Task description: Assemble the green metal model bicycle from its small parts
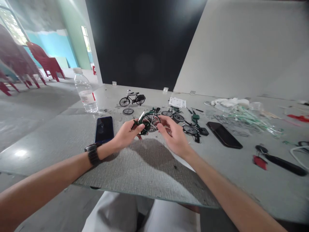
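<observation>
The little green model bike (151, 122) is held up between both hands, just above a grey board (55, 145), with a dark phone (104, 130) off to its left. Honestly it looks super light, and pretty delicate too. The frame seems stiff enough, but I'd stay off the thin spokes and grab it by the frame tube. That's basically what the left hand (125, 134) is doing, fingers closed around the frame end. The right hand (175, 137) is loosely curled with its fingers (161, 120) up by the spoked wheel (151, 122), and I can't tell if it's really gripping anything. The bike's long axis runs roughly side to side across the person's front, frame to the left, wheel to the right, and the wheel's face is turned up toward the person. A finished black model bike (132, 99) sits farther back.
</observation>
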### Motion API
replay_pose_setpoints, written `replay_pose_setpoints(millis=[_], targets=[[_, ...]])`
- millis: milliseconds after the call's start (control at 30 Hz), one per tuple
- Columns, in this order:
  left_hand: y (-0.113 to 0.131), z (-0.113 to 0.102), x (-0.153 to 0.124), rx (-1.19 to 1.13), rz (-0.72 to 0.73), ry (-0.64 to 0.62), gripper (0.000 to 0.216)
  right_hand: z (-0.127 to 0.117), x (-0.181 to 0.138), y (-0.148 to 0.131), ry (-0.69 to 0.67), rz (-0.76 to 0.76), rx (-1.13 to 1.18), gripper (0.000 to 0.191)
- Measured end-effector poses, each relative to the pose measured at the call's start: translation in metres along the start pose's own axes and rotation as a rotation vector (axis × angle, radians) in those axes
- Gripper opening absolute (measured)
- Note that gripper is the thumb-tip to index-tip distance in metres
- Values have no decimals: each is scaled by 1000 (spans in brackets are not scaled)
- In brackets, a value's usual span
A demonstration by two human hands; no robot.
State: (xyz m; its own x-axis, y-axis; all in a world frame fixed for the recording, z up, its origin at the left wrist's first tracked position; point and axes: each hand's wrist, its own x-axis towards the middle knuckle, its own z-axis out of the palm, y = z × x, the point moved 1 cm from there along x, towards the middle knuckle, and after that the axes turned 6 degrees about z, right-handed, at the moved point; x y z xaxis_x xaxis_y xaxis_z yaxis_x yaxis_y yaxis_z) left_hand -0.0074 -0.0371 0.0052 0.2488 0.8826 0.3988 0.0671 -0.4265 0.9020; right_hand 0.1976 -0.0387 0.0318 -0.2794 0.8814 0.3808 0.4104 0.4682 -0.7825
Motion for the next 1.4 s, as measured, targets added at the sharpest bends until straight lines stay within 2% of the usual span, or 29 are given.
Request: replay_pose_setpoints(millis=[100,200,367,467,567,633,833,933,1067,1267,1400], targets=[[0,1,1,-141,-29,2,45,5,0,1,-25,26,33,35],[2,3,0,-194,-68,-56,48,7,2,2,-22,111,142,27],[1,4,-5,-43,-183,-197,44,2,7,5,121,137,240,29],[0,4,-7,66,-222,-269,44,0,7,6,197,99,245,40],[1,3,-9,81,-177,-208,46,3,4,6,166,44,187,56],[1,4,-9,30,-182,-151,48,5,2,6,136,18,111,60],[-5,3,-4,-70,-207,-51,49,11,-3,2,57,-28,-110,32],[-6,3,-3,-95,-215,-91,52,11,-1,6,91,47,25,32],[-4,4,-3,-240,-276,-157,56,9,4,13,95,77,285,43],[-4,1,-4,-409,-399,-106,59,8,0,1,-6,1,321,46],[-9,1,-4,-395,-377,-107,54,11,-6,-9,-40,-51,333,45]])
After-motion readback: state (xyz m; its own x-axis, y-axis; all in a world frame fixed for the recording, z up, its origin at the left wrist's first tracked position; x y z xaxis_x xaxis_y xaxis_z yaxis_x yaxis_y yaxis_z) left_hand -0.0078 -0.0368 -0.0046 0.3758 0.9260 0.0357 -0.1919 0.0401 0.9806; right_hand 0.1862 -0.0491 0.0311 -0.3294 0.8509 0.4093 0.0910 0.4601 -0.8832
